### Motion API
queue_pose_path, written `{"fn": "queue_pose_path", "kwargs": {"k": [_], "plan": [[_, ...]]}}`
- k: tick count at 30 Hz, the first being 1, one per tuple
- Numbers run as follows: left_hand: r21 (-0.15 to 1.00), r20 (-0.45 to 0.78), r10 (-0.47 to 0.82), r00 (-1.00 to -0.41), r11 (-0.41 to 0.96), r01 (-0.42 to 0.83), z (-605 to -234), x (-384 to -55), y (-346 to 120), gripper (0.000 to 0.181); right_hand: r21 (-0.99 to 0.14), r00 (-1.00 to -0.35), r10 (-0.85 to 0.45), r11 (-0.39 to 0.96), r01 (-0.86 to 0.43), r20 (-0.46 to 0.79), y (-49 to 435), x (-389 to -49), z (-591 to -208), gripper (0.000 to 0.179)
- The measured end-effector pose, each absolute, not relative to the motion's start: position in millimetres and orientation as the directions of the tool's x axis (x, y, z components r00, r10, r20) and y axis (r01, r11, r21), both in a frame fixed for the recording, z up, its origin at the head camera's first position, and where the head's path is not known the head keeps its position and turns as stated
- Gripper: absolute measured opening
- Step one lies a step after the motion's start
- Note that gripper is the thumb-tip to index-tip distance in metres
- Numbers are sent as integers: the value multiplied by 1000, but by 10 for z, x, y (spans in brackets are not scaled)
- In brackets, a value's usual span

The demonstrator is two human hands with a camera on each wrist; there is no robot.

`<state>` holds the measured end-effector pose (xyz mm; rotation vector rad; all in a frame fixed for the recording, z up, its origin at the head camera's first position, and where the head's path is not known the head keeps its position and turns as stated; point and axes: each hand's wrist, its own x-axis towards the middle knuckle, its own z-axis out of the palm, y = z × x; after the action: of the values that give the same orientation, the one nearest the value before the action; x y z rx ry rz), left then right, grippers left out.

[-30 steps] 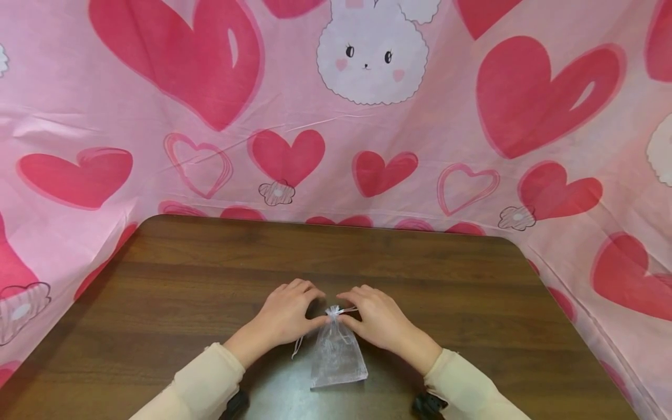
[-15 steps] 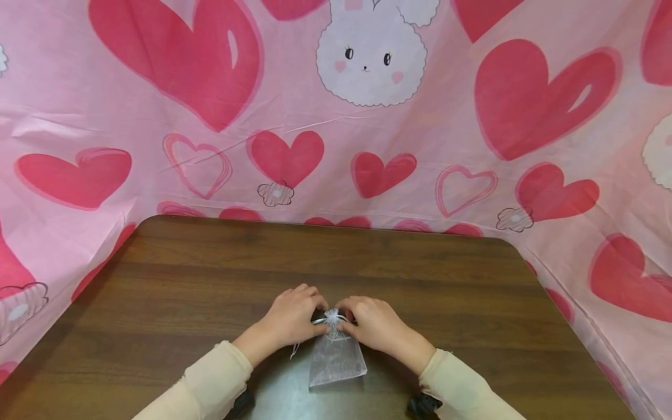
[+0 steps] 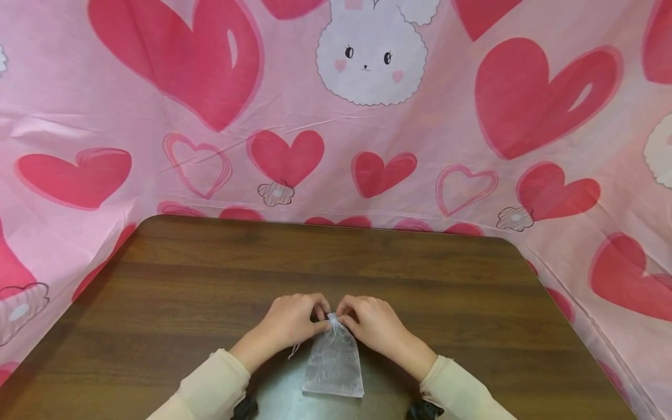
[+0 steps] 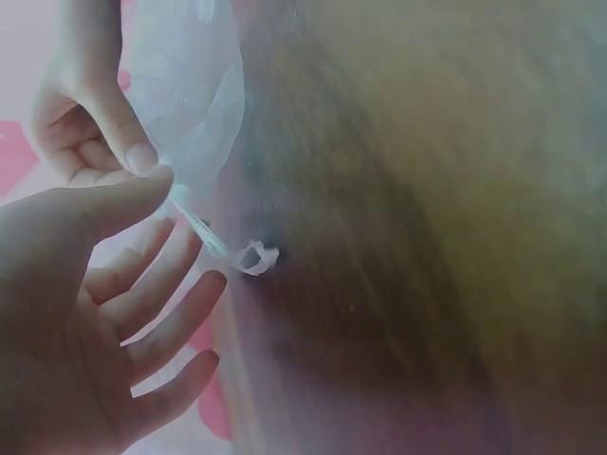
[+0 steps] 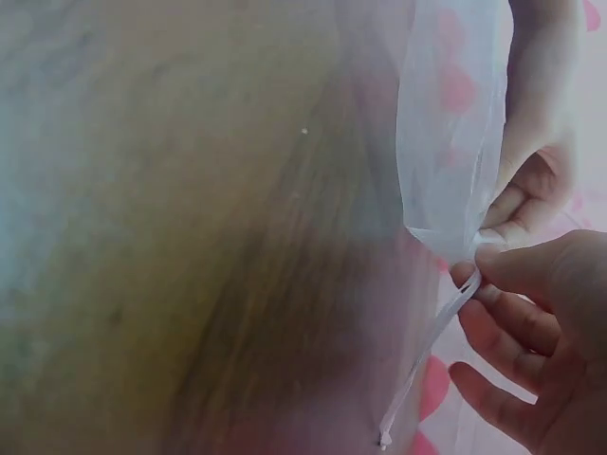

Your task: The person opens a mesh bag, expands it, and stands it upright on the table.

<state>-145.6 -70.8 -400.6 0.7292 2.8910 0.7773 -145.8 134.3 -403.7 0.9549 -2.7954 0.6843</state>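
Observation:
A sheer white organza drawstring pouch (image 3: 334, 367) is gathered at its neck, its body spread toward the person. My left hand (image 3: 294, 318) pinches it at the left of the neck, with its other fingers loosely spread in the left wrist view. From the other side, the thumb and fingers of my right hand (image 3: 378, 326) pinch the gathered neck and cord. In the right wrist view the white drawstring (image 5: 417, 360) trails from those fingers, its end hanging loose. A looped cord end (image 4: 258, 256) dangles past the left fingers in the left wrist view. No contents show through the fabric.
Under the hands is a dark brown wood-grain table (image 3: 210, 262) with rounded far corners. A pink cloth (image 3: 294, 105) printed with hearts and a rabbit hangs behind it and along both sides. Dark wrist straps (image 3: 424, 408) show below the cream sleeves (image 3: 462, 391).
The pouch has come slightly nearer the person and shows more of its body. Both hands have lowered a little, and their fingertips have closed in at the neck, covering the cord spread there earlier.

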Motion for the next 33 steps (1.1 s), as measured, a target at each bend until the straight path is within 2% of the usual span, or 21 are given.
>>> {"fn": "queue_pose_path", "kwargs": {"k": [8, 15, 21, 33], "plan": [[596, 67, 404, -912, 717, 361, -4024, -1402, -733, 19, -429, -788, -520, 661, -616, 329, 1402, -1403, -4040, 13], [670, 49, 389, -920, 670, 319, -4007, -1334, -723, 15, -495, -781, -527, 606, -622, 335, 1418, -1339, -4008, 13], [690, 84, 371, -925, 648, 322, -4007, -1300, -714, 14, -528, -772, -534, 569, -630, 346, 1415, -1313, -3983, 14], [733, 180, 321, -930, 586, 344, -3989, -1240, -695, 11, -623, -844, -397, 572, -534, 360, 1413, -1288, -3979, 15]]}}
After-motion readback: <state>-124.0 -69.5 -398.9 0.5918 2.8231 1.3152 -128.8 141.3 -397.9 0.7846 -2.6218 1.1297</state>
